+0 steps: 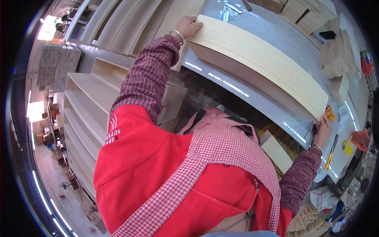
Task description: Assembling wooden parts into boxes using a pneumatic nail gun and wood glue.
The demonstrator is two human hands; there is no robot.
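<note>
Head view: your left hand (pixel 189 27), at twelve o'clock, lies with fingers curled over one end of the long pale-yellow stack of thin wooden boards (pixel 260 59), gripping its edge. Your right hand (pixel 324 127), at three o'clock, presses against the stack's other end; you cannot tell how far those fingers close. That stack lies across the grey metal workbench (pixel 272 29), running from twelve toward three o'clock. A yellow-handled knife (pixel 331 154) lies just beside your right hand. Shorter stacked wood pieces (pixel 335 55) sit at two o'clock.
</note>
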